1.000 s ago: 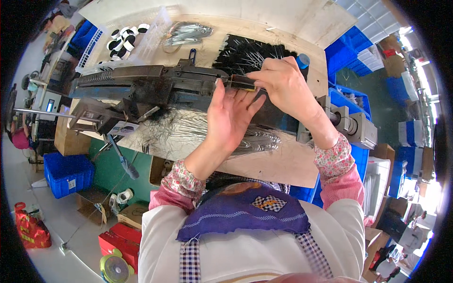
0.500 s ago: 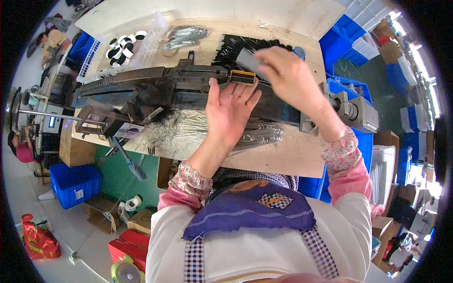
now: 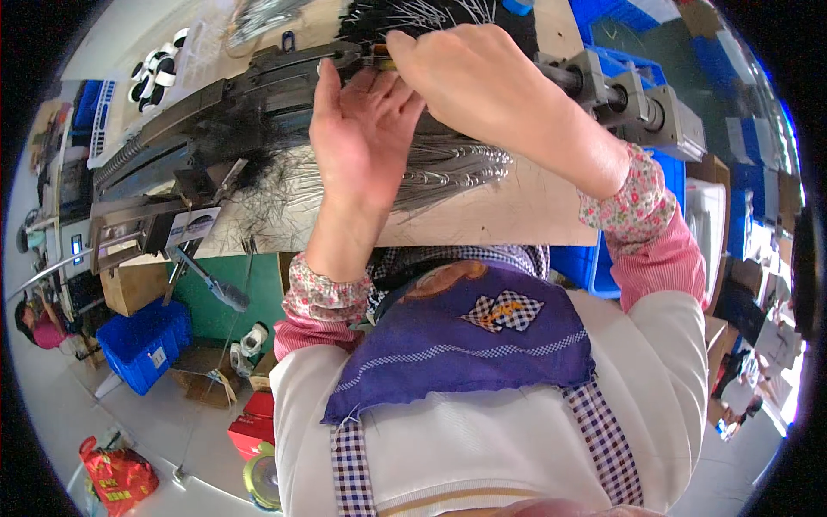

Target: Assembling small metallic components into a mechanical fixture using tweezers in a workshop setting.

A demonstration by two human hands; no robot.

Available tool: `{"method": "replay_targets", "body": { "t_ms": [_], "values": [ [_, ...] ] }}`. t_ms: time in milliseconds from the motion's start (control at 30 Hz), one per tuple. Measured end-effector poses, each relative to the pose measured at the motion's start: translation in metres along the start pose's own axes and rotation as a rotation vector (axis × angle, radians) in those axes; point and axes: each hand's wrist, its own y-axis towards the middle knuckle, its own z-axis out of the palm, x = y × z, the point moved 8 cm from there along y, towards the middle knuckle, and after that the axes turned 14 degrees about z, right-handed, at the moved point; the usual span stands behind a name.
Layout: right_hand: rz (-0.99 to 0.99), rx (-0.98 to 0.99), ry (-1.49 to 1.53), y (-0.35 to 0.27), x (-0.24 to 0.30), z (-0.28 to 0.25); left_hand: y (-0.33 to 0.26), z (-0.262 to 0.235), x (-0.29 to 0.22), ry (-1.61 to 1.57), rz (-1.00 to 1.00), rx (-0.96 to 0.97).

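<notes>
Far left: white plastic basket (image 3: 203, 62), holding a heap of black-and-white rounds (image 3: 158, 72). Floor, left: blue bin (image 3: 138, 349), contents unclear. Left hand (image 3: 366, 138) palm up, fingers loosely apart, tips just beside the small yellow-edged piece (image 3: 387, 64) at the dark machine (image 3: 284, 76). Right hand (image 3: 482, 82) close over the piece's right side, fingers curled; cannot tell whether they hold anything. Wire bundle (image 3: 465, 166) lies near, on the table (image 3: 538, 202).

Bright light, glare at far right, glinting metal wires (image 3: 461, 166), bent fisheye edges, black corners
</notes>
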Motion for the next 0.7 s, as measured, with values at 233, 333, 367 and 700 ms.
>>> {"method": "replay_targets", "body": {
  "t_ms": [233, 333, 367, 700],
  "values": [
    [0.098, 0.116, 0.355, -0.079, -0.024, 0.015, -0.008, -0.018, 0.025, 0.040, 0.086, 0.026],
    [0.045, 0.385, 0.302, -0.134, -0.024, 0.063, -0.016, -0.033, 0.055, 0.014, 0.050, -0.012],
    [0.030, 0.392, 0.302, -0.140, -0.022, 0.075, -0.017, -0.042, 0.063, 0.073, 0.026, -0.094],
    [-0.005, 0.331, 0.406, -0.142, -0.037, 0.088, -0.133, -0.067, -0.107, 2.356, 1.106, 0.243]
  ]
}}
